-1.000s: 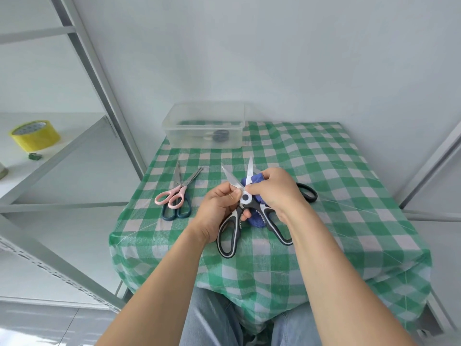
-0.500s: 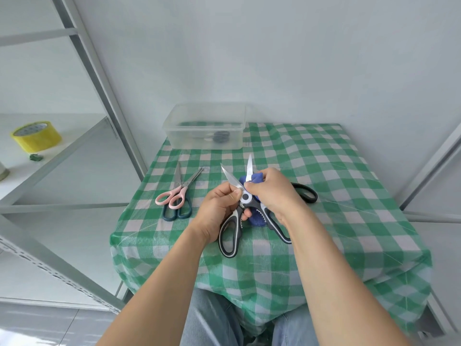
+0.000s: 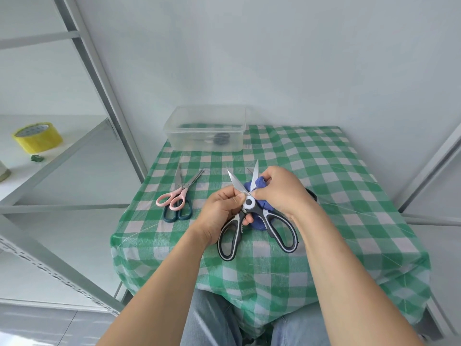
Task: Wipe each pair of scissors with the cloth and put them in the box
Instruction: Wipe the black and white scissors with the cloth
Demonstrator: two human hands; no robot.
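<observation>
Steel blades, spread open: the scissors [image 3: 249, 203] look stiff, hefty and sharp, safest held by pivot or handles. Nearer than the box [image 3: 189, 142], the left hand [image 3: 219, 213] pinches them at the pivot; the right hand [image 3: 282, 191] grips the soft cloth [image 3: 260, 183] round one blade.

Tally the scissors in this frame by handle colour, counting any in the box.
Black-and-white scissors: 1, held by left hand, blue cloth in right hand
Pink scissors: 1
Dark teal scissors: 1
Black scissors: 1, mostly hidden
Dark scissors in the box: 1, blurred
Total: 5
</observation>
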